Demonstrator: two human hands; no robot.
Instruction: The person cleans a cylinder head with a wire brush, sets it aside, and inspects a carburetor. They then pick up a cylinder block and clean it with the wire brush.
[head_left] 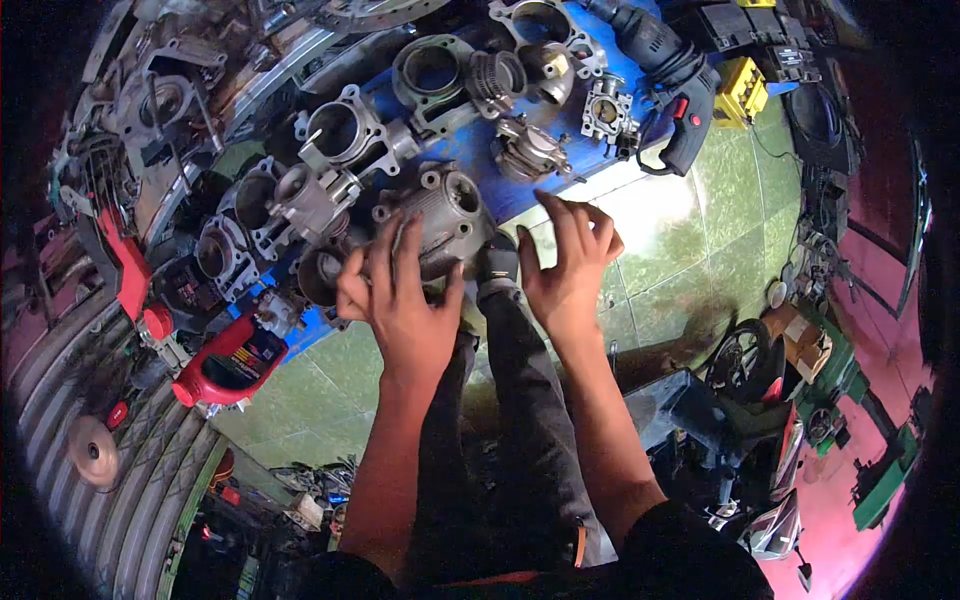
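Over the edge of a blue surface point(522, 200) my left hand point(408, 300) is spread, its fingertips over the lower left side of a grey metal casing point(445, 215). Whether they touch it cannot be made out. My right hand point(570, 262) is to the right of the casing, fingers apart and curved, with nothing in it. Just above it lies a round metal part with a clamp point(530, 150). A carburetor-like part point(300, 200) and a cylinder block point(340, 130) lie to the upper left of my left hand.
A power drill point(665, 60) lies at the upper right, beside a yellow box point(740, 92). On the left are a red bottle point(232, 358) and further cylinder parts point(222, 258). Green floor tiles point(690, 230) spread to the right, with a wheel point(740, 358) beyond.
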